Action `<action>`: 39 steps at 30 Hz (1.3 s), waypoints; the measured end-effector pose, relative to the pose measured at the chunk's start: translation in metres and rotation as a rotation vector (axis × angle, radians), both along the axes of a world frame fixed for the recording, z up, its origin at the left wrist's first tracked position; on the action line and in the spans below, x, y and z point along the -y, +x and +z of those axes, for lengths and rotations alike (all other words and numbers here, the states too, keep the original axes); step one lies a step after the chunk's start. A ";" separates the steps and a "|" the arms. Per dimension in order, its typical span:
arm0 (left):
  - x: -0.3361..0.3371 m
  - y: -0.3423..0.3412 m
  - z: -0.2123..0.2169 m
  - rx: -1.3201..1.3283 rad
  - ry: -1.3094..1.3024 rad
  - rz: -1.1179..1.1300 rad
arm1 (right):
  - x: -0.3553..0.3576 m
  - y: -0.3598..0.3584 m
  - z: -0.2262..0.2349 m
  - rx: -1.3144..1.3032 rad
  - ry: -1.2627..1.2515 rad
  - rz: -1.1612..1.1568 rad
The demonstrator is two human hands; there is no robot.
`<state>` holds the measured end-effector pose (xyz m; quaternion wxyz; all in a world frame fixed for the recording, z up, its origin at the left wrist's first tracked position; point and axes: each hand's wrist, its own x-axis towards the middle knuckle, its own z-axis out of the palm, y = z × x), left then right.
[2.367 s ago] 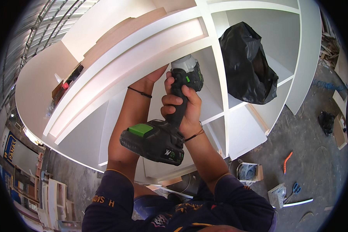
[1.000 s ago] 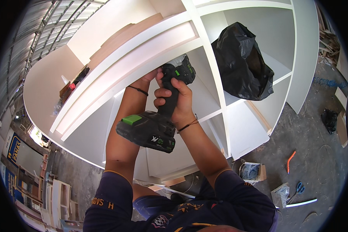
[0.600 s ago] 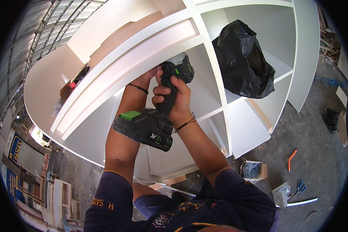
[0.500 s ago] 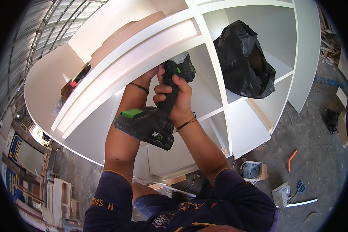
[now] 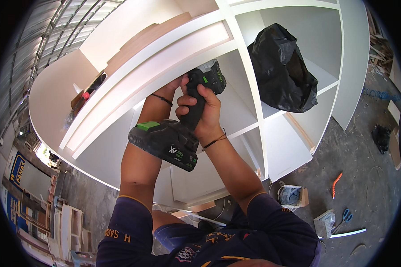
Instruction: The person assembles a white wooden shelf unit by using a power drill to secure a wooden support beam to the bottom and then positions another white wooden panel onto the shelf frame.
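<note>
We look down our own raised forearms toward a tall white wooden shelf unit (image 5: 272, 133) divided into square compartments. Our right hand (image 5: 200, 109) is wrapped around the handle of a black cordless drill with green trim (image 5: 182, 129), fingers curled tight and pressed together on the grip; the battery block hangs below the wrist, nearest us, while the drill's head points up beyond the knuckles into a shelf compartment. Our left hand (image 5: 176, 84) reaches up just beside the drill's head, against the shelf; its fingers are hidden, so we cannot tell how they are set. A crumpled black plastic bag (image 5: 280, 71) sits in the compartment to the right. Orange-handled pliers (image 5: 335, 184) and blue-handled scissors (image 5: 344, 217) lie on the grey concrete floor (image 5: 365, 151).
</note>
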<state>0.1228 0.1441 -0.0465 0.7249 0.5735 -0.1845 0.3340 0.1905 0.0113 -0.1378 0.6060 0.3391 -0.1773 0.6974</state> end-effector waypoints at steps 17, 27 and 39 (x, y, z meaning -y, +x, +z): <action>-0.022 -0.002 -0.001 -0.021 0.027 -0.101 | -0.002 -0.002 -0.001 0.012 -0.034 -0.028; -0.028 0.003 0.000 -0.051 0.072 -0.295 | 0.002 0.005 0.000 0.013 -0.032 -0.019; -0.014 0.005 -0.006 -0.026 -0.052 -0.092 | 0.008 0.009 -0.001 0.064 -0.038 -0.030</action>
